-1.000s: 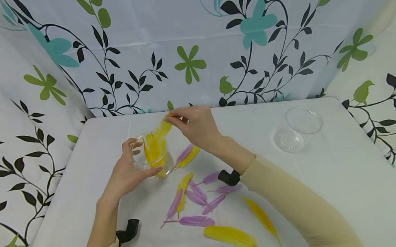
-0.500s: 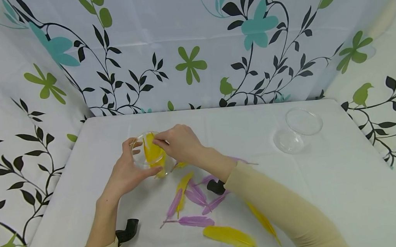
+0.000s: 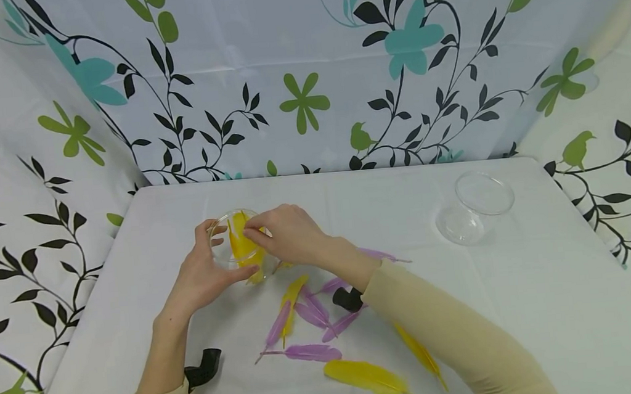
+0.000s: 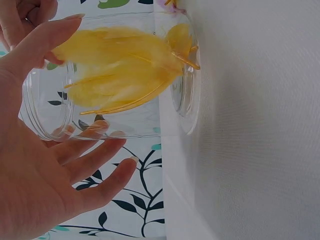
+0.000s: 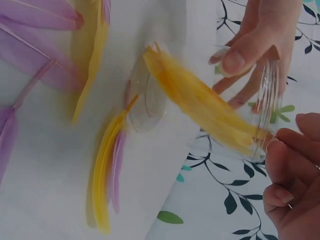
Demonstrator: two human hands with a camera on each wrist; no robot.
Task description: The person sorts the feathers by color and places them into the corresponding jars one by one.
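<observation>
A clear jar (image 3: 222, 265) stands at the left of the table, with several yellow feathers (image 4: 120, 60) upright inside. My left hand (image 3: 202, 277) grips it around the upper part, thumb on the near side and fingers on the far side. At the jar's mouth my right hand (image 3: 290, 233) pinches the upper tip of a yellow feather (image 5: 200, 105) between thumb and forefinger. Most of that feather is down inside the jar, and its quill end is by the bottom. Close beside the jar lie a yellow feather (image 5: 101, 180) and a purple feather (image 5: 117, 170), partly covered by my right hand in the head view.
Several purple feathers (image 3: 313, 352) lie loose in the middle of the white table (image 3: 552, 302). A large yellow feather (image 3: 365, 377) is at the front, another yellow feather (image 3: 419, 353) partly under my right forearm. A second clear jar (image 3: 459, 226) stands at the back right.
My right hand has come down and left, lowering the yellow feather from above the rim into the jar; over the last half second it barely shifts. My left hand stays put.
</observation>
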